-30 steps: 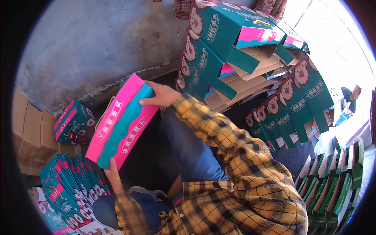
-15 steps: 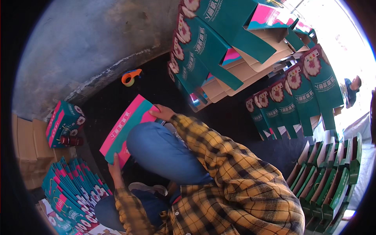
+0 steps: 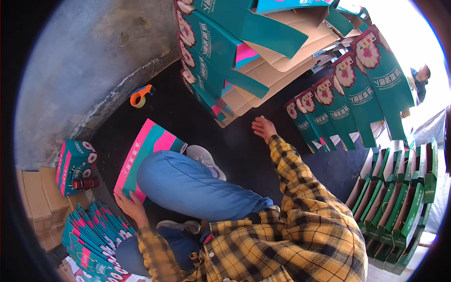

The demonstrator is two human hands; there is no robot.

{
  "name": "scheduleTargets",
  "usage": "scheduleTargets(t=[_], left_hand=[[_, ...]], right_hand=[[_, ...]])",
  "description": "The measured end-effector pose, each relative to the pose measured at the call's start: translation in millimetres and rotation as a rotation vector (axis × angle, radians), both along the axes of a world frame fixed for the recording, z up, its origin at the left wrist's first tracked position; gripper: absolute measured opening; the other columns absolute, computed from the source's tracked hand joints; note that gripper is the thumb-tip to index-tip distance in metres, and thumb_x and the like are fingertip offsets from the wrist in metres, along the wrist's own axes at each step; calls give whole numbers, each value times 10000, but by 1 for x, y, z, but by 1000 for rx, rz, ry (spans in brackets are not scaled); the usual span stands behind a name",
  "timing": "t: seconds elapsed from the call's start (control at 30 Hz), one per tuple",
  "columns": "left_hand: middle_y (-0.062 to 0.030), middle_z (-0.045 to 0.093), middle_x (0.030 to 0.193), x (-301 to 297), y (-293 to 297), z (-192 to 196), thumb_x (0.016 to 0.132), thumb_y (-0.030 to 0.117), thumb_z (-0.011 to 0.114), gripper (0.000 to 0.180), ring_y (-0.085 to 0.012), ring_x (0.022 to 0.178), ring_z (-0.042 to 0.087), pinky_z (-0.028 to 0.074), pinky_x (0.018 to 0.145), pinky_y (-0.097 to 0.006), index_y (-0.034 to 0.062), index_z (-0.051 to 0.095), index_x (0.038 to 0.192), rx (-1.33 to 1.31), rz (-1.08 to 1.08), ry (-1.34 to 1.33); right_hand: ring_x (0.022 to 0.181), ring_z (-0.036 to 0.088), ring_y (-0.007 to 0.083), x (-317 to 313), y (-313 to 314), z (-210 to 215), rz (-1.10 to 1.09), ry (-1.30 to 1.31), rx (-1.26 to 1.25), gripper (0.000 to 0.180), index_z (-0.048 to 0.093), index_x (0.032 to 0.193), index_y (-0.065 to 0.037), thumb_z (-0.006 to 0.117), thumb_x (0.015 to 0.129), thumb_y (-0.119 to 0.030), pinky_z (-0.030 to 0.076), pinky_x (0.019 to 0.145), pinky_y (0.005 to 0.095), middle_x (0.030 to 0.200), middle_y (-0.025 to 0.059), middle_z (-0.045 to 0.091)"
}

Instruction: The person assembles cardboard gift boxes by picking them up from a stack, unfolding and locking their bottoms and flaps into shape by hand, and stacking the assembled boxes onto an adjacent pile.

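Observation:
A pink and teal cardboard carton [image 3: 149,141] leans at a slant beside my bent blue-jeaned knee, which covers part of it. My left hand [image 3: 132,207] has hold of its near lower end, with fingers at the edge. My right hand [image 3: 264,128] is off the carton, stretched forward over the dark floor with nothing in it, its fingers extended. It is nearest to the big stack of teal cartons [image 3: 221,42] with hanging flaps and to the row of teal cartons [image 3: 345,110] at the right.
An orange tape dispenser [image 3: 137,97] lies on the floor near the wall. At the left stand a finished gift box [image 3: 66,164], a dark red flask [image 3: 86,183] and folded flat cartons [image 3: 96,235]. Green open boxes [image 3: 390,207] stack at the right. Another person [image 3: 419,82] is far off.
My right hand has let go of the carton and swung forward and right. The carton has dropped slightly left, with my left hand still on it. My view has shifted.

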State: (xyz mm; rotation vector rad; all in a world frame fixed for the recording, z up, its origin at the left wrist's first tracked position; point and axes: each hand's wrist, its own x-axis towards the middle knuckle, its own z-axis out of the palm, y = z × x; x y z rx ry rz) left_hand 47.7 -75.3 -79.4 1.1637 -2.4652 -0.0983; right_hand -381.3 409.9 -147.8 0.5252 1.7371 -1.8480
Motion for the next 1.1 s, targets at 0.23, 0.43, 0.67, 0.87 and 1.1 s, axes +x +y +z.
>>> scheduleTargets(t=[0.23, 0.43, 0.67, 0.87, 1.1], left_hand=[[-301, 411, 1515, -6, 8, 6, 958, 293, 647, 648, -471, 1371, 423, 344, 1136, -531, 30, 427, 1507, -19, -53, -150], [-244, 343, 1580, -7, 5, 5, 861, 307, 699, 861, -420, 1464, 321, 289, 1169, -545, 60, 289, 1577, 92, -41, -332], [-225, 246, 1643, -26, 11, 16, 943, 362, 573, 819, -378, 1522, 250, 225, 1189, -581, 29, 217, 1601, 30, -175, -461], [-231, 223, 1650, -42, 13, 17, 978, 380, 528, 795, -391, 1526, 233, 202, 1193, -595, 9, 201, 1601, 29, -192, -526], [-236, 225, 1646, -46, 14, 18, 890, 469, 639, 942, -399, 1524, 230, 206, 1193, -590, 12, 214, 1597, 33, -193, -535]], right_hand=[[1281, 539, 270, -49, -8, -25, -124, -95, -77, 671, 485, 1446, -55, 558, 996, -548, 466, 1023, 447, 1397, 132, 575], [1351, 466, 266, -87, -46, -55, -170, -65, -242, 609, 541, 1380, -66, 529, 1002, -543, 437, 1039, 494, 1425, 135, 549], [1074, 650, 300, -141, -82, -68, -352, -20, -501, 506, 553, 1383, -126, 525, 1004, -460, 487, 948, 515, 1253, 121, 667], [1072, 654, 300, -153, -97, -85, -376, 9, -458, 498, 557, 1380, -127, 523, 1006, -454, 490, 949, 513, 1247, 121, 670], [1069, 659, 300, -125, -98, -109, -419, -7, -410, 490, 561, 1377, -128, 521, 1007, -447, 494, 950, 511, 1240, 120, 673]])
